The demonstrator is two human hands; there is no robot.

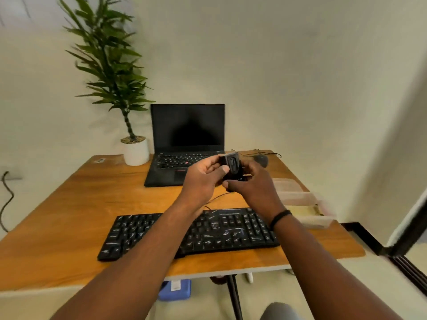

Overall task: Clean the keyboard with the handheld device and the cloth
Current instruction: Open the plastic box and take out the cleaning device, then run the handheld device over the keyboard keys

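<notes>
Black plastic keyboard [189,232] lies on the wooden surface [69,204]; both hands, left [203,179] and right [251,183], grip the small black handheld device [232,165] above it.

Soft, even indoor light, with wide-angle warp and some blur.

You get mild, diffuse light with a warm yellow-green cast; no hard shadows, only a faint shade on the wall [277,65] behind the plant [108,65]. The laptop screen [187,125] is dark with a dull reflection. The wooden table [69,204] shows a soft sheen. Pale streaks on the keyboard [226,229] smear together. Your hands and the small dark device [232,166] they hold are slightly soft. Lines bend toward the edges, and the right side is blurred.
</notes>
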